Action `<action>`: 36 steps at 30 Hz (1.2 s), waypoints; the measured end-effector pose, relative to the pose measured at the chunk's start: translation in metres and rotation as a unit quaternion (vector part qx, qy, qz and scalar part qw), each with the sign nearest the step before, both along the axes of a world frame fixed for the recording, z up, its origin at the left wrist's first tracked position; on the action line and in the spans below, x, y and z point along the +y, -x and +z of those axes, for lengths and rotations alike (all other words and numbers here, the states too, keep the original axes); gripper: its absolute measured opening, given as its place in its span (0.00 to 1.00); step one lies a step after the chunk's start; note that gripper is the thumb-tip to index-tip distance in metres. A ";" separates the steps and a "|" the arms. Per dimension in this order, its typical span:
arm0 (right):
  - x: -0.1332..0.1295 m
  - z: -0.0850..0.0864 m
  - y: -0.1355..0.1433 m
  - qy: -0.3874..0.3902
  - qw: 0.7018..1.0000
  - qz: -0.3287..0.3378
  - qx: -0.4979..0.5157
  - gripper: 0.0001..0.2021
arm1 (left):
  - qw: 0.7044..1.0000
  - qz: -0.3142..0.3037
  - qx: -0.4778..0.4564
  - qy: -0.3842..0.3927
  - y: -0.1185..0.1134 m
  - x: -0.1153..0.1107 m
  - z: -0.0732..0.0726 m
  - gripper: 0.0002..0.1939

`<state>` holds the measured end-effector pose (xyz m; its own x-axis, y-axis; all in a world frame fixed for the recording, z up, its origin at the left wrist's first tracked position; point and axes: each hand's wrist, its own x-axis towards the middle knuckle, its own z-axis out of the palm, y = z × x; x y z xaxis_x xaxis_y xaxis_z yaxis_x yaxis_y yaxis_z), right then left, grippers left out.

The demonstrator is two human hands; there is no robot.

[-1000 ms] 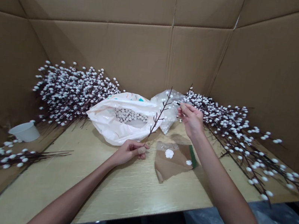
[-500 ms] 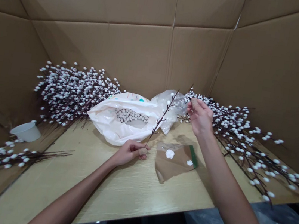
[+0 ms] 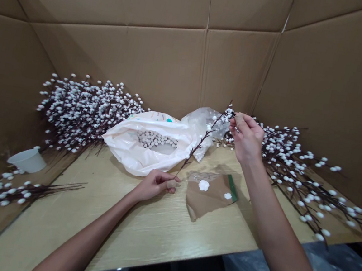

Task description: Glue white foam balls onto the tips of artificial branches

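My left hand is closed around the lower end of a thin dark brown artificial berry branch. The branch slants up to the right, with a few white berries near its upper part. My right hand is raised near the branch's tip, thumb and fingers pinched together. Whatever lies between those fingertips is too small to make out. Between the hands and the cardboard wall sits an open white plastic bag holding many small white berries. A brown card scrap carrying two white blobs lies to the right of my left hand.
Piles of white-berried branches lie at the back left and right. A smaller bunch and a white cup are at the left. A clear bag stands behind the white one. Cardboard walls surround the wooden table.
The branch in my left hand now leans further to the right. My right hand has shifted slightly right, with its fingers still pinched. The view has moved a little.
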<state>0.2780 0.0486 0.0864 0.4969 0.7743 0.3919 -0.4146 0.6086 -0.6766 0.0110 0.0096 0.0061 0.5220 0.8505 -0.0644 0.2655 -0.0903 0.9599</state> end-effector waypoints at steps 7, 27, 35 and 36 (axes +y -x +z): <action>0.000 0.000 0.001 -0.003 1.000 -0.005 -0.008 0.09 | 1.000 -0.003 0.010 -0.008 0.000 0.000 0.000 0.23; 0.002 -0.003 -0.001 0.007 0.999 -0.031 -0.038 0.09 | 1.000 -0.002 0.013 -0.005 0.001 0.000 0.000 0.24; 0.004 -0.005 -0.001 0.012 0.998 -0.040 -0.044 0.11 | 1.000 -0.003 0.017 -0.006 0.001 0.000 0.002 0.24; 0.004 -0.005 -0.001 0.013 0.998 -0.040 -0.040 0.12 | 1.000 -0.003 0.017 -0.008 0.001 0.000 0.001 0.24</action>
